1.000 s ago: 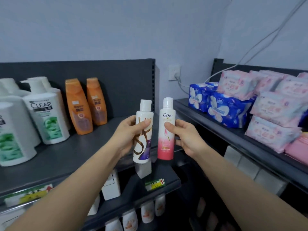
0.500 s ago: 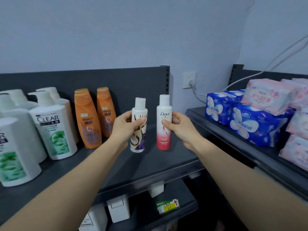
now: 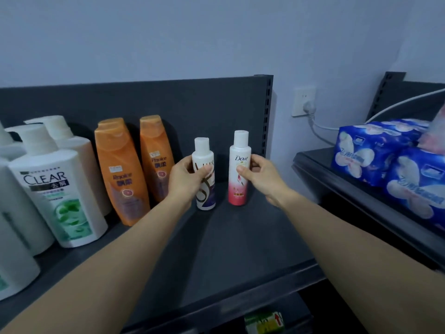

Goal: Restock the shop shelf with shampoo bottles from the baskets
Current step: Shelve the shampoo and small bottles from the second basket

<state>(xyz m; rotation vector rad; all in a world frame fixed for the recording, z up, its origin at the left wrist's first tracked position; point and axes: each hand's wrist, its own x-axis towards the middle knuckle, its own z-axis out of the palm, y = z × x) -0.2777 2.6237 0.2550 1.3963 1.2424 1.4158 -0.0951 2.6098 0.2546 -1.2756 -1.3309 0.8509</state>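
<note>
My left hand (image 3: 186,180) grips a small white Lux bottle (image 3: 204,174) with brown swirls and a purple base. My right hand (image 3: 262,179) grips a white-to-pink Dove bottle (image 3: 239,172). Both bottles stand upright, side by side, at the back of the dark grey shelf (image 3: 236,249), near its back panel; whether their bases touch the shelf I cannot tell. No basket is in view.
Two orange bottles (image 3: 120,169) stand left of the Lux bottle. Large white Clear pump bottles (image 3: 57,189) fill the shelf's left end. Blue tissue packs (image 3: 375,153) lie on a neighbouring shelf at right. A wall socket (image 3: 303,101) with a cable sits between the shelves.
Both hands have carried the two small bottles up and away from me, from in front of the shelf edge to the back of the shelf beside the orange bottles.
</note>
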